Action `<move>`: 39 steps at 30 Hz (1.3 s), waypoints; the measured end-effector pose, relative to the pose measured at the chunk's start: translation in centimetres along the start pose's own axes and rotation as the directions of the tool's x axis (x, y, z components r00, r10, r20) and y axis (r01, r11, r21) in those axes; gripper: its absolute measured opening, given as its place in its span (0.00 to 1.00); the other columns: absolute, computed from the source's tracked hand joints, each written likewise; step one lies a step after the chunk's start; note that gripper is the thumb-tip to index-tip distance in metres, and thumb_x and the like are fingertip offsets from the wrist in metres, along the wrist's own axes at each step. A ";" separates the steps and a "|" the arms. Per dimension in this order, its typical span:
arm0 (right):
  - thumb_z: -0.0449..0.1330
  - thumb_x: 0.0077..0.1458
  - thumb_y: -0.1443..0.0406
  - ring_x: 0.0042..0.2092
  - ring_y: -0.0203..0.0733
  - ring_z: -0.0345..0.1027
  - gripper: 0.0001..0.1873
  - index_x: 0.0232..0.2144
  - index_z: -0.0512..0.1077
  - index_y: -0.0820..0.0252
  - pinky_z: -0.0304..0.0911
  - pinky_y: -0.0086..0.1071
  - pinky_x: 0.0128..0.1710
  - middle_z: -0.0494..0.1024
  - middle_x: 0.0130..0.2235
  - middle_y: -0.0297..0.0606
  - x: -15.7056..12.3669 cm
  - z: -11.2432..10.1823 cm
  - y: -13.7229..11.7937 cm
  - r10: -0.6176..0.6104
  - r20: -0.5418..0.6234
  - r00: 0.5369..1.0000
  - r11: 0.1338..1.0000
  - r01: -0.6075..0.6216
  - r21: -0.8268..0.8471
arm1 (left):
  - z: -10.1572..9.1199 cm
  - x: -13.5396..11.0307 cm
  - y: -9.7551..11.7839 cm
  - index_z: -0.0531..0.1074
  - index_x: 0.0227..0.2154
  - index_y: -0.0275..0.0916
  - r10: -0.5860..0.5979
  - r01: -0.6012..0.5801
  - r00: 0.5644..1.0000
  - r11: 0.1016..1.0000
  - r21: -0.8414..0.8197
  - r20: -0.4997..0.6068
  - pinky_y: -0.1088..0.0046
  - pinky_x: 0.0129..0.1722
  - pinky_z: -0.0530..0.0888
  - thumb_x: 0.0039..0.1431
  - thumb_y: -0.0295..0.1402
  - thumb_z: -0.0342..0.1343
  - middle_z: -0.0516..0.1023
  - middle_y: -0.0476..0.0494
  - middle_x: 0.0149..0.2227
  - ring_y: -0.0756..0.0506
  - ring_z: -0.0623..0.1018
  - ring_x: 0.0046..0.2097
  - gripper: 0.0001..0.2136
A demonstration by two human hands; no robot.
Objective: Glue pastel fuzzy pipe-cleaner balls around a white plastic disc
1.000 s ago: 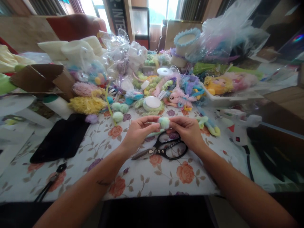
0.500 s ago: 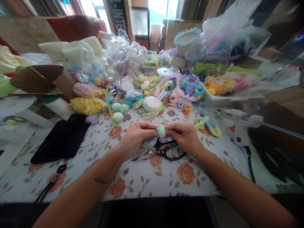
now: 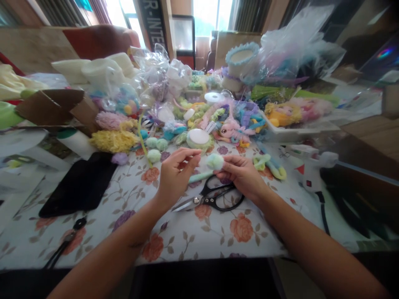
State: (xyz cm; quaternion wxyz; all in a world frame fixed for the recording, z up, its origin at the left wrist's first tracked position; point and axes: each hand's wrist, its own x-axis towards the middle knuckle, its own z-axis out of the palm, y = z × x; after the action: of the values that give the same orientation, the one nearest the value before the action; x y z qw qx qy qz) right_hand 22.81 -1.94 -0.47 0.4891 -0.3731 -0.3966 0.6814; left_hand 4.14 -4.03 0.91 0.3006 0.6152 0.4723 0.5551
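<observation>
The right hand (image 3: 243,172) pinches the pompom (image 3: 215,162) just beyond the scissors (image 3: 215,198). Left of it, the left hand (image 3: 175,172) curls its fingers near the scissors; whether they grip anything, I cannot tell.

Bare left hand (image 3: 175,173): bent fingers, thumb tip near pointing finger
Bare right hand (image 3: 246,176): thumb and fingers pinched
Bare left arm (image 3: 124,232): slants forward and in
Bare right arm (image 3: 307,230): slants in too
</observation>
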 end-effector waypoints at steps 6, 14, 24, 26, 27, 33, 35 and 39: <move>0.74 0.41 0.60 0.26 0.36 0.77 0.14 0.31 0.80 0.59 0.74 0.27 0.29 0.82 0.28 0.34 -0.4 0.1 0.6 -0.043 0.051 0.998 0.992 0.049 -0.113 | 0.7 -0.7 -0.8 0.80 0.42 0.42 0.146 -0.158 0.980 0.984 0.084 0.138 0.75 0.35 0.75 0.53 0.35 0.66 0.76 0.46 0.37 0.50 0.75 0.35 0.12; 0.74 0.39 0.58 0.24 0.36 0.75 0.14 0.27 0.80 0.61 0.74 0.29 0.28 0.80 0.23 0.34 -1.0 1.0 0.1 -0.067 0.069 0.995 0.975 0.080 -0.208 | 0.8 -1.0 -1.0 0.83 0.33 0.45 -0.018 0.022 0.991 0.999 -0.031 0.133 0.76 0.27 0.70 0.52 0.31 0.66 0.75 0.49 0.29 0.51 0.72 0.29 0.05; 0.72 0.43 0.59 0.26 0.36 0.77 0.14 0.31 0.79 0.62 0.72 0.24 0.26 0.82 0.26 0.37 -0.3 0.2 0.2 0.007 0.021 1.000 0.992 -0.004 -0.122 | 0.8 -0.6 -1.2 0.79 0.45 0.45 0.250 -0.265 0.961 0.955 0.136 0.118 0.73 0.39 0.74 0.56 0.29 0.63 0.77 0.46 0.38 0.49 0.75 0.35 0.13; 0.73 0.41 0.60 0.25 0.36 0.77 0.14 0.29 0.79 0.63 0.73 0.26 0.28 0.81 0.25 0.36 -0.2 0.1 0.0 0.049 0.052 0.997 0.994 -0.044 -0.100 | 0.7 -0.5 -1.3 0.80 0.42 0.43 0.305 -0.326 0.940 0.934 0.146 0.152 0.73 0.39 0.73 0.59 0.28 0.60 0.77 0.45 0.35 0.48 0.75 0.37 0.10; 0.74 0.40 0.60 0.25 0.36 0.76 0.14 0.29 0.79 0.63 0.74 0.26 0.29 0.81 0.24 0.36 -0.3 0.1 -0.1 0.068 0.064 0.996 0.994 -0.062 -0.088 | 0.7 -0.5 -1.3 0.81 0.41 0.43 0.317 -0.340 0.934 0.929 0.145 0.165 0.73 0.39 0.73 0.60 0.28 0.59 0.77 0.45 0.35 0.48 0.75 0.37 0.09; 0.75 0.35 0.62 0.24 0.35 0.76 0.15 0.26 0.79 0.64 0.74 0.25 0.28 0.81 0.24 0.36 -0.4 0.1 -0.1 0.137 0.091 0.986 0.990 -0.138 0.002 | 1.0 -1.0 -1.2 0.81 0.38 0.43 0.296 -0.313 0.945 0.942 0.124 0.138 0.74 0.34 0.74 0.62 0.31 0.56 0.76 0.45 0.32 0.48 0.75 0.34 0.08; 0.76 0.34 0.62 0.24 0.35 0.75 0.15 0.25 0.79 0.64 0.74 0.25 0.28 0.81 0.24 0.35 -0.4 0.2 0.1 0.146 0.091 0.985 0.989 -0.149 0.023 | 1.0 -1.1 -1.2 0.81 0.36 0.43 0.309 -0.324 0.942 0.939 0.118 0.128 0.74 0.33 0.74 0.63 0.32 0.55 0.75 0.45 0.31 0.48 0.74 0.33 0.09; 0.76 0.35 0.62 0.24 0.34 0.75 0.14 0.25 0.79 0.63 0.74 0.25 0.28 0.80 0.24 0.35 -0.5 0.4 0.0 0.139 0.092 0.986 0.990 -0.142 0.024 | 0.8 -0.7 -1.4 0.82 0.35 0.43 0.296 -0.310 0.945 0.946 0.096 0.137 0.74 0.33 0.74 0.61 0.32 0.57 0.76 0.46 0.30 0.49 0.75 0.32 0.08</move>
State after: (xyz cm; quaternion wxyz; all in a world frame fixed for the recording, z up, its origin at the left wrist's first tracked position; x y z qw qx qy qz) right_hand 22.54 -2.52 -0.23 0.4271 -0.3612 -0.3806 0.7363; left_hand 4.63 -4.01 -0.83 0.2031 0.7295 0.3844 0.5279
